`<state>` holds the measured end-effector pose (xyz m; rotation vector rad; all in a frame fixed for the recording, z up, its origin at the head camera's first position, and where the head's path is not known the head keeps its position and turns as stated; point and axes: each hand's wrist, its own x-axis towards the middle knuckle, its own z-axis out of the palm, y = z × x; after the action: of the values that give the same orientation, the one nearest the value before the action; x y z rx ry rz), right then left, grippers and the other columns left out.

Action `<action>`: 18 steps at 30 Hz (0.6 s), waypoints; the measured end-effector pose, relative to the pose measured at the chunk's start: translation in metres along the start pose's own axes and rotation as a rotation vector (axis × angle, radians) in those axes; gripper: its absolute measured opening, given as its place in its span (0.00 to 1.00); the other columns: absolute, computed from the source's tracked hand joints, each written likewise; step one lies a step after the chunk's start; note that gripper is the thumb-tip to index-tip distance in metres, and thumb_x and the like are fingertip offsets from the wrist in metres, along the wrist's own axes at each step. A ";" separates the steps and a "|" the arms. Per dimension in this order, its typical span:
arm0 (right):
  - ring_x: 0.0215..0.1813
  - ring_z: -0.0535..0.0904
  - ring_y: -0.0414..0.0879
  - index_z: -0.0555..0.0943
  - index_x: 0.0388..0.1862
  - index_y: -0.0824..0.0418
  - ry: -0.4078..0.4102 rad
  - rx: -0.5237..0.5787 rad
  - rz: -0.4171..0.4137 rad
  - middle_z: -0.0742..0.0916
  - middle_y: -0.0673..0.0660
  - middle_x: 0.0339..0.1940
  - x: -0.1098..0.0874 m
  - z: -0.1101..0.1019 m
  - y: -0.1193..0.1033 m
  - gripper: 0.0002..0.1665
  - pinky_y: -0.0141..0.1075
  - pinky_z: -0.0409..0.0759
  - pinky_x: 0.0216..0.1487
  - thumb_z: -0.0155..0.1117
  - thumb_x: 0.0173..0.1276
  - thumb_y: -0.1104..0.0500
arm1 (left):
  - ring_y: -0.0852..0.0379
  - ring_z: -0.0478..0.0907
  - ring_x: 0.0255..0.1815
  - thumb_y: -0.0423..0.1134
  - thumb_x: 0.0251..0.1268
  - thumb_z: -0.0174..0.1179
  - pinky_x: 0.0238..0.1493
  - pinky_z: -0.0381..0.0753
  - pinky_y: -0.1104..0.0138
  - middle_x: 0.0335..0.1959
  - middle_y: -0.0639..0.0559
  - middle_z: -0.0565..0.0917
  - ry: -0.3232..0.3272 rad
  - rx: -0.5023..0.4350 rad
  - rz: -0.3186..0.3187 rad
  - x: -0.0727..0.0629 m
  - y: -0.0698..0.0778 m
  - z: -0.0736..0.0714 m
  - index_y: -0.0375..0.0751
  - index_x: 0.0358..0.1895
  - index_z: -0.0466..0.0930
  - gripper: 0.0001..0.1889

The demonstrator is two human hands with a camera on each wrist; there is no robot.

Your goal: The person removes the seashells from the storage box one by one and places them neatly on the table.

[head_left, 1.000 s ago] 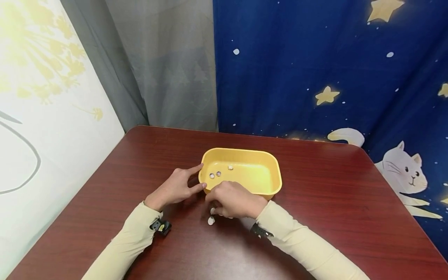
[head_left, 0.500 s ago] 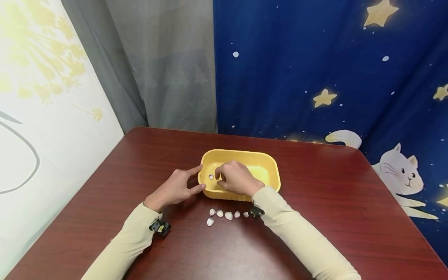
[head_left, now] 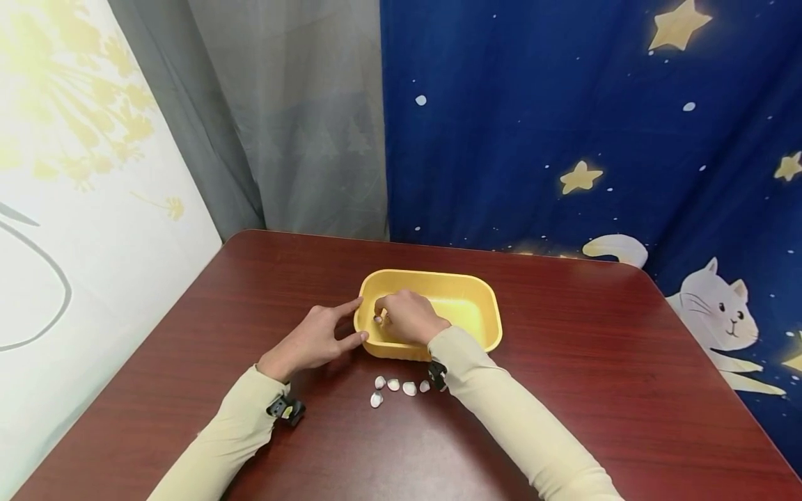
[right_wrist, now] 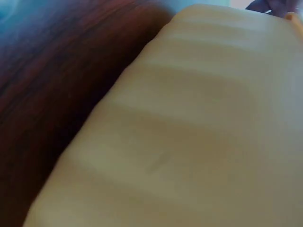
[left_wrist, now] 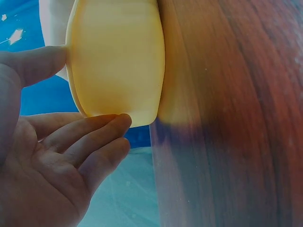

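In yellow tub (head_left: 466,313) | small pale shell (head_left: 378,319) | right grip (head_left: 410,316): cannot tell | left grip (head_left: 316,336): relaxed

Curtained indoor space, star-print blue curtain (head_left: 476,139), grey curtain (head_left: 307,125), wooden table (head_left: 626,376)

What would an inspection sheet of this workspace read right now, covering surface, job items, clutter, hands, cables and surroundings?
Surface: red-brown wood-grain table, with a pale sheen toward the near side.
Job's things: yellow container upright on the table; five white shell-like pieces visible in front of it; another small piece inside, near its left end.
Clutter: nothing seen.
Hands: left hand touches the container's left end; right hand reaches inside, fingers bent at the small piece; whether it is pinched cannot be told.
Cables: nothing seen.
Surroundings: grey curtain, blue starry curtain, white patterned hanging at left.
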<state>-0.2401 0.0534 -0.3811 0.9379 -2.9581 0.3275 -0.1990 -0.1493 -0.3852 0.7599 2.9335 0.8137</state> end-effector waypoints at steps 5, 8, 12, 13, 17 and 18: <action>0.44 0.85 0.53 0.88 0.51 0.54 -0.028 -0.032 0.033 0.91 0.54 0.45 0.007 0.003 -0.003 0.17 0.46 0.84 0.43 0.68 0.64 0.63 | 0.58 0.76 0.31 0.52 0.66 0.64 0.46 0.77 0.62 0.25 0.50 0.84 0.031 0.015 0.030 0.000 -0.002 0.001 0.36 0.73 0.68 0.37; 0.44 0.85 0.51 0.88 0.51 0.52 -0.041 -0.060 0.036 0.91 0.53 0.45 0.009 0.003 -0.005 0.15 0.45 0.84 0.43 0.66 0.66 0.60 | 0.56 0.78 0.35 0.51 0.66 0.64 0.47 0.78 0.61 0.29 0.46 0.86 0.037 0.016 0.037 0.000 -0.002 0.001 0.35 0.73 0.68 0.36; 0.41 0.84 0.49 0.89 0.48 0.51 -0.053 -0.079 0.036 0.91 0.52 0.41 0.012 0.004 -0.006 0.13 0.44 0.83 0.38 0.65 0.68 0.60 | 0.56 0.78 0.36 0.52 0.66 0.64 0.47 0.78 0.61 0.30 0.46 0.87 0.035 0.015 0.034 0.000 -0.002 0.001 0.35 0.73 0.68 0.36; 0.40 0.84 0.49 0.89 0.47 0.50 -0.054 -0.080 0.037 0.91 0.52 0.40 0.013 0.004 -0.006 0.12 0.44 0.83 0.37 0.65 0.68 0.60 | 0.56 0.78 0.35 0.52 0.67 0.64 0.47 0.77 0.61 0.28 0.47 0.86 0.031 0.014 0.033 0.000 -0.002 0.001 0.35 0.73 0.68 0.37; 0.38 0.83 0.47 0.90 0.43 0.51 -0.069 -0.095 0.031 0.90 0.51 0.36 0.015 0.004 -0.006 0.10 0.42 0.83 0.35 0.66 0.67 0.61 | 0.56 0.78 0.34 0.51 0.66 0.64 0.47 0.77 0.61 0.25 0.49 0.84 0.031 0.010 0.034 0.000 -0.001 0.001 0.35 0.73 0.68 0.37; 0.38 0.83 0.46 0.90 0.42 0.51 -0.073 -0.102 0.028 0.90 0.51 0.36 0.016 0.004 -0.005 0.09 0.42 0.82 0.35 0.66 0.67 0.61 | 0.57 0.77 0.33 0.51 0.67 0.64 0.47 0.77 0.62 0.23 0.51 0.82 0.028 0.008 0.033 0.000 -0.001 0.001 0.35 0.73 0.68 0.37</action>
<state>-0.2498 0.0394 -0.3829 0.9176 -3.0225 0.1444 -0.1997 -0.1496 -0.3871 0.8061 2.9585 0.8217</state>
